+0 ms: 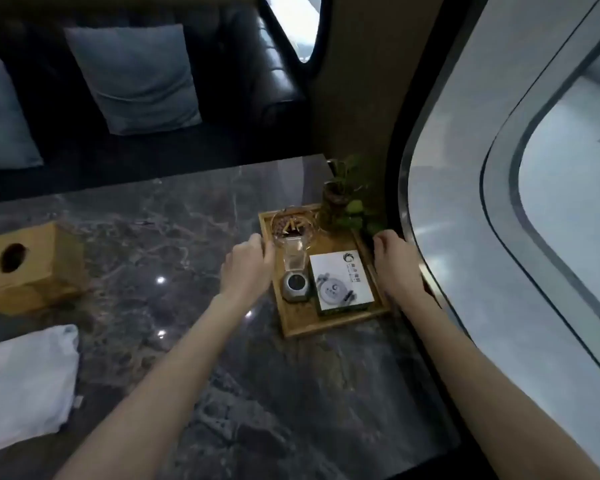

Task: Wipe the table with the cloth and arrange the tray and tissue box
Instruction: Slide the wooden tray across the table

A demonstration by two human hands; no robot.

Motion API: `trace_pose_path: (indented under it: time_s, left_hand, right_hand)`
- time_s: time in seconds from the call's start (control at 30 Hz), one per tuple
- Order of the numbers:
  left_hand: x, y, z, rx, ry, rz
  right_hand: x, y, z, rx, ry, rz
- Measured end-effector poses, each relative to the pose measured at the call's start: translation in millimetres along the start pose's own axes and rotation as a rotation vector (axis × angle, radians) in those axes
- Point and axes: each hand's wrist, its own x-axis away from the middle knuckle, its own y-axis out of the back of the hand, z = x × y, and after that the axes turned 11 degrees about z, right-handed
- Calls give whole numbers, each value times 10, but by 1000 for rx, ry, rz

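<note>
- Dark marble counter (174, 244); a black leather sofa (250, 109) with grey cushions (136, 77) lies beyond its far edge.
- A curved window frame (416, 188) runs close along the counter's right side, just beside my right hand (394, 261).
- Wooden tray (302, 323) sits at the far right of the counter. It carries a glass ashtray (293, 225), a small potted plant (343, 199) at the far corner, a small grey device with a clear top (295, 282), and a white printed box (340, 278).
- My left hand (246, 265) grips the tray's left rim, fingers curled over it; my right hand is clasped on the right rim.
- Wooden tissue box (28, 268) stands at the counter's left, well apart from the tray, its round hole facing me.
- White cloth (25, 382) lies folded near the left front edge, untouched by either hand.
- The broad middle of the counter, between tissue box and tray, is open room; on the right there is hardly any gap between tray and window frame.
</note>
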Motion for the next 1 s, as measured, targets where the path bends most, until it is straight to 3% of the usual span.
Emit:
trace_pose_path:
  time_s: [0.1,0.33,0.5,1.0]
  left_hand:
    - [-91,-244,106,10,102,12]
    - [-273,-687,343,59,226,8]
    - [-321,-894,432,13,249,31]
    - [-451,-1058,485,-272,210,49]
  right_hand:
    - [-104,-124,-212,-48,-84,-16]
    - [-423,-424,-558,146,-131,208]
    - [-542,-515,-688,154,-190,325]
    - [-623,-632,-715,192,-176,315]
